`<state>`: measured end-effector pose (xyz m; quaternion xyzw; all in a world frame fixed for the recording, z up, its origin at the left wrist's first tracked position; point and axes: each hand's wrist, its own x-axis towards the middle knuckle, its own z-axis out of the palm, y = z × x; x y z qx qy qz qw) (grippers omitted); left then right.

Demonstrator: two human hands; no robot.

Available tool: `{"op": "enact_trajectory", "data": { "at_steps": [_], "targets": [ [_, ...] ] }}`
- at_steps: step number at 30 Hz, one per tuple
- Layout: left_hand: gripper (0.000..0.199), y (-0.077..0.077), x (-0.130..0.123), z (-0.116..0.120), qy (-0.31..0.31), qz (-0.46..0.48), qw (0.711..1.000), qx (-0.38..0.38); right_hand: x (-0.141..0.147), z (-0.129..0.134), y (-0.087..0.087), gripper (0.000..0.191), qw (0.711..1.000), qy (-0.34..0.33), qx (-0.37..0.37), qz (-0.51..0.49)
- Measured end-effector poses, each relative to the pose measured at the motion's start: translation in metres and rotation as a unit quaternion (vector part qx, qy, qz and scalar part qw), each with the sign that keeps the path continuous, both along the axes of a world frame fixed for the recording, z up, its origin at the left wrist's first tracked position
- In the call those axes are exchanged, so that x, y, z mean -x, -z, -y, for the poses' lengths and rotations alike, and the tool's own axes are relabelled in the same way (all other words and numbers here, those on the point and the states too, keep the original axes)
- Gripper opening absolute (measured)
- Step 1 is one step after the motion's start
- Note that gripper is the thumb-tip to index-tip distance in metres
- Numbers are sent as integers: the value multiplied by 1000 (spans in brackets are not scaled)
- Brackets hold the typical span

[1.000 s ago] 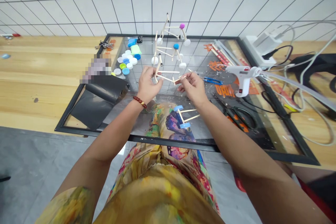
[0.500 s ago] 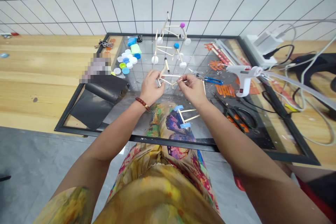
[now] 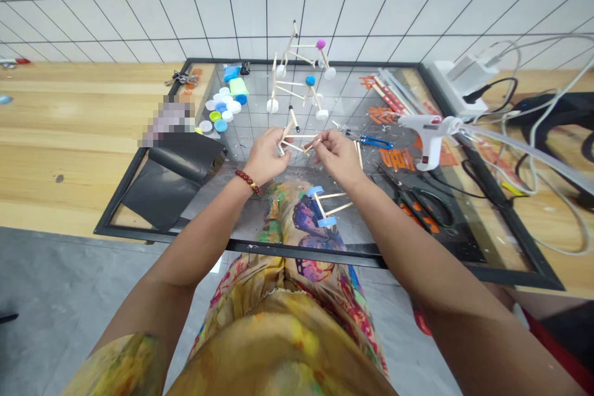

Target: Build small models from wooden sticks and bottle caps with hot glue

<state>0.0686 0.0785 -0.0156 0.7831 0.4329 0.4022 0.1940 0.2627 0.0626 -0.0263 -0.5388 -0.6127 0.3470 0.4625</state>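
Left hand point(image 3: 268, 156) pinches capless pale wooden-stick frame point(image 3: 293, 142); right hand point(image 3: 338, 158) pinches thin wooden stick point(image 3: 310, 142) against it. Pink-topped stick frame point(image 3: 301, 55) and blue-capped stick frame point(image 3: 291, 88) look finished.

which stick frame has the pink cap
The farthest one, the wooden stick frame: it alone carries a pink cap, while the next frame nearer the hands has a blue cap in that spot.
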Motion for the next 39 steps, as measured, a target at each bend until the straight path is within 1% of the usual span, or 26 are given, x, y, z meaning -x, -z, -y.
{"op": "enact_trajectory", "data": {
  "at_steps": [5, 10, 16, 23, 27, 32, 36, 39],
  "targets": [
    [22, 0, 0, -1, 3, 9, 1000, 8, -1, -1, 1, 19, 1000, -2, -4, 7],
    [19, 2, 0, -2, -30, 1, 1000, -1, -1, -2, 5, 15, 999, 30, -9, 13],
    [17, 4, -1, -2, -57, 1, 998, -10, 0, -2, 4, 20, 1000, 15, 7, 3],
    [16, 3, -3, -1, -83, 20, 996, -12, 0, -2, 2, 16, 1000, 6, 13, 15],
    [15, 1, -3, 0, -96, 28, 995, 0, 1, -1, 2, 17, 1000, 20, 23, 5],
    [17, 0, -2, 0, -101, 27, 994, 18, 2, -1, 2, 17, 998, 56, 24, -17],
    [17, 1, -2, -1, -95, 20, 995, 14, 2, -2, 3, 16, 997, 65, 15, -29],
    [17, 1, -3, 0, -93, 12, 996, 8, 2, -3, 6, 13, 998, 61, 12, -7]
  ]
}}
